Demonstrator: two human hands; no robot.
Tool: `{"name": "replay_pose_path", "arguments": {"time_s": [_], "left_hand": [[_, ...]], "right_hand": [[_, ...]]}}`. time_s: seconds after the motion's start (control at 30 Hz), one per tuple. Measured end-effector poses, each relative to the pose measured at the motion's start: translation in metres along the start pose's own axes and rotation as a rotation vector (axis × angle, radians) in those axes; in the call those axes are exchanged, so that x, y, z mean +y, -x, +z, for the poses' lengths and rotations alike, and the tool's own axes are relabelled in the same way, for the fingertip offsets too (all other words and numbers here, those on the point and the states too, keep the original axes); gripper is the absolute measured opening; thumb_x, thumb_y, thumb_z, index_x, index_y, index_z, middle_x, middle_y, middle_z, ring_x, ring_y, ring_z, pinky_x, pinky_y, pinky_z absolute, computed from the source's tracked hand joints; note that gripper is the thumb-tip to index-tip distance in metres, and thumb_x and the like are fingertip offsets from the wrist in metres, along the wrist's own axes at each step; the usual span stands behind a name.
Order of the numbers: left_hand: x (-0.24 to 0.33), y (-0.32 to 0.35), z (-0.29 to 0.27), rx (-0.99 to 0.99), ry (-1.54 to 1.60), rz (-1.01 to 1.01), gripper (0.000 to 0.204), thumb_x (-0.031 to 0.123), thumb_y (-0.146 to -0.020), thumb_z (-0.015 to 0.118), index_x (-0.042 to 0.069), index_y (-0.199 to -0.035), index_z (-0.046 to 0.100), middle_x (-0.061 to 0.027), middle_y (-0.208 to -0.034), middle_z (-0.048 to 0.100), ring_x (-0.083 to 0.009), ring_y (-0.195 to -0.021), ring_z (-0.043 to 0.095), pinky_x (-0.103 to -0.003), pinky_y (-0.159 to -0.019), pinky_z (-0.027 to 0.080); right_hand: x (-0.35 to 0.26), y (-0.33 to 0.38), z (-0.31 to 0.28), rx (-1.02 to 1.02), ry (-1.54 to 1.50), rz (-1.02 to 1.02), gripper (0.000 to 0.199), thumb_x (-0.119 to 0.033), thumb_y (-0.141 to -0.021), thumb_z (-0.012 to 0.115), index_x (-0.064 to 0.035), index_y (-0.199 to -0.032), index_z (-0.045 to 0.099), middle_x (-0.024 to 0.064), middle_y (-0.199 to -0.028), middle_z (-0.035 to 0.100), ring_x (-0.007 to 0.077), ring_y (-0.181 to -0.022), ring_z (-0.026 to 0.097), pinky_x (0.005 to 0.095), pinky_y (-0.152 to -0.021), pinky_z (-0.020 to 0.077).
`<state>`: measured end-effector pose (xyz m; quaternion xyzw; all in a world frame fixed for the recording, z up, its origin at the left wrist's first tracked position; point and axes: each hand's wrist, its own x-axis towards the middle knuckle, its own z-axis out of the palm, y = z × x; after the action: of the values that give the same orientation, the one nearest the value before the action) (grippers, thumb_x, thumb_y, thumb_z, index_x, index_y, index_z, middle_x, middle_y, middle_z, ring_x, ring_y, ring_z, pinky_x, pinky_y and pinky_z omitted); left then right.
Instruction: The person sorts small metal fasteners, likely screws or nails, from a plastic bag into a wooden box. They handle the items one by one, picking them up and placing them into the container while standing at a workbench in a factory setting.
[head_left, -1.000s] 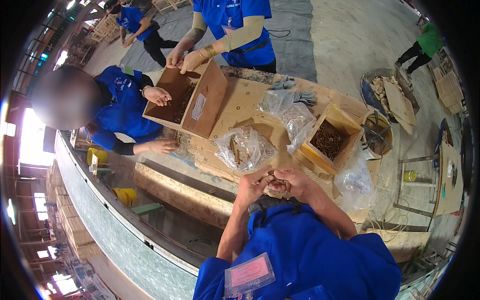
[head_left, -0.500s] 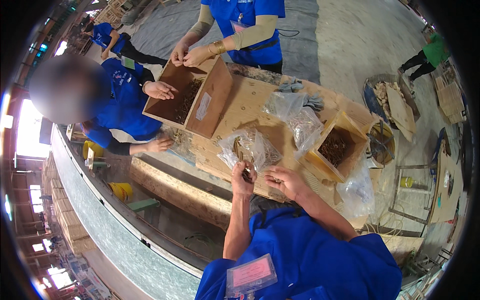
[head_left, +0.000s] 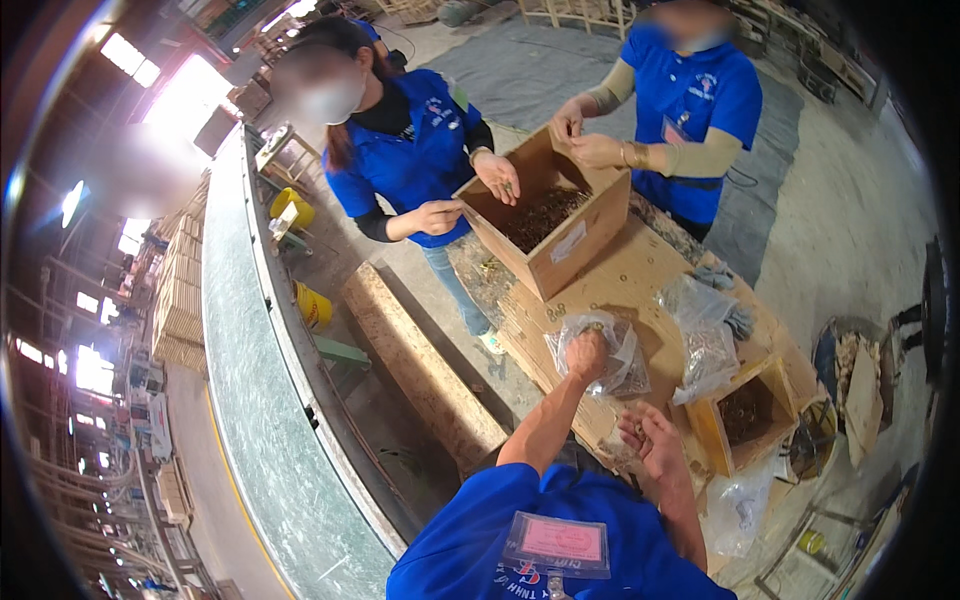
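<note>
My left hand (head_left: pixel 588 355) reaches down into the mouth of a clear plastic bag (head_left: pixel 628 372) on the plywood table. Its fingers are hidden by the bag and by the hand itself. Small pieces show dimly through the plastic. My right hand (head_left: pixel 652 442) is held near the table's front edge, palm turned up and fingers curled in. Something small may lie in those fingers, but it is too small to name. To its right is an open wooden box (head_left: pixel 722 450) with thin brown pieces, like screws, inside.
A larger wooden box (head_left: pixel 590 250) of similar brown pieces stands across the table (head_left: pixel 610 290), two co-workers' hands over it. Another filled plastic bag (head_left: pixel 708 360) lies beside grey gloves (head_left: pixel 738 320). A long green-topped conveyor (head_left: pixel 250 400) runs along the left.
My left hand, holding small dark pieces before, has moved forward into the bag. My right hand has turned palm up and curled. The view has swung left, showing more of the co-workers.
</note>
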<state>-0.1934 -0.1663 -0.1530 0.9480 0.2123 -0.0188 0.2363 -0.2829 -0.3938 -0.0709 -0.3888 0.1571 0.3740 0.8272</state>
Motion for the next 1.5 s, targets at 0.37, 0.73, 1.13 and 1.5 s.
{"name": "replay_pose_path", "arguments": {"time_s": [0.37, 0.73, 1.13, 1.5], "left_hand": [[-0.014, 0.060, -0.030, 0.133, 0.495, -0.183, 0.029, 0.029, -0.081, 0.065, 0.002, -0.090, 0.068, -0.0145, -0.073, 0.066, -0.0279, -0.065, 0.063, -0.039, -0.059, 0.048], [0.053, 0.149, -0.081, -0.562, 1.415, -0.407, 0.014, 0.015, -0.087, 0.065, 0.007, -0.077, 0.059, 0.0047, -0.049, 0.040, -0.0049, -0.036, 0.030, -0.022, -0.034, 0.019], [0.064, 0.147, -0.081, -0.692, 1.210, -0.401, 0.014, 0.014, -0.085, 0.064, 0.007, -0.074, 0.060, 0.0062, -0.050, 0.042, -0.0037, -0.036, 0.031, -0.022, -0.034, 0.020], [0.074, 0.144, -0.079, -0.367, 0.820, -0.040, 0.018, 0.017, -0.085, 0.066, -0.001, -0.079, 0.066, 0.0040, -0.065, 0.057, -0.0025, -0.064, 0.046, -0.022, -0.056, 0.037]], "right_hand": [[-0.002, 0.007, -0.010, -0.005, 0.044, 0.030, 0.031, -0.021, -0.096, 0.053, 0.0028, -0.117, 0.055, 0.0116, -0.095, 0.066, 0.0188, -0.077, 0.065, 0.0295, -0.063, 0.0539], [-0.009, -0.009, -0.006, 0.035, -0.088, -0.006, 0.020, -0.024, -0.092, 0.064, -0.0068, -0.102, 0.065, 0.0031, -0.093, 0.066, 0.0105, -0.081, 0.058, 0.0271, -0.072, 0.0483], [-0.004, -0.008, -0.004, -0.036, 0.073, -0.136, 0.029, -0.030, -0.095, 0.058, -0.0038, -0.101, 0.067, -0.0002, -0.087, 0.062, 0.0086, -0.076, 0.052, 0.0238, -0.073, 0.0447], [-0.012, -0.016, -0.014, -0.107, -0.156, 0.006, 0.017, -0.013, -0.089, 0.064, -0.0018, -0.102, 0.066, 0.0039, -0.096, 0.065, 0.0109, -0.084, 0.057, 0.0255, -0.077, 0.0473]]}}
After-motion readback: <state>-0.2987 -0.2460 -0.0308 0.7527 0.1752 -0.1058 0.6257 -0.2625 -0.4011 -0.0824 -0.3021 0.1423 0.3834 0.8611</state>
